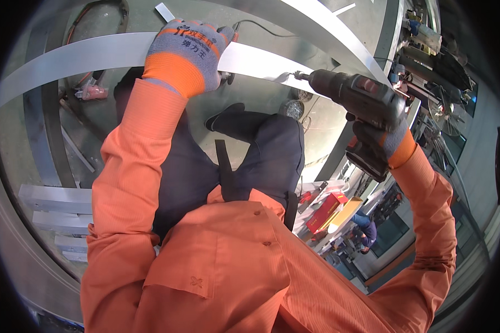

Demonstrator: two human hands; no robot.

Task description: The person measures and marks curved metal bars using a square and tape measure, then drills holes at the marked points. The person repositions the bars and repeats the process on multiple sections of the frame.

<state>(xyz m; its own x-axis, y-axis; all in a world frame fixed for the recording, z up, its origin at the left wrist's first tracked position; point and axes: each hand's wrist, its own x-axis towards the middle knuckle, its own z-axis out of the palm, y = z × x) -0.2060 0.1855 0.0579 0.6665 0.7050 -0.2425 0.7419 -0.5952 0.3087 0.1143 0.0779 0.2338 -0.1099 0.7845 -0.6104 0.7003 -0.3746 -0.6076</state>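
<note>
My left hand [183,55], in a grey glove with an orange cuff, is closed over a long pale metal bar [255,62] that crosses in front of me. A small dark part [226,77] shows just below the bar beside this hand; its kind is unclear. My right hand [395,141], gloved alike, grips a black cordless drill [355,97] by its handle. The drill's bit end points left, over the bar's right part, close to its surface; whether they touch I cannot tell.
Another wide pale bar [339,30] runs beyond the first. Cut metal profiles [55,198] lie at left. A round container [292,110] sits below the bar. To the right are a red box [326,212], a fan [445,115], cluttered shelves and a distant person [366,230].
</note>
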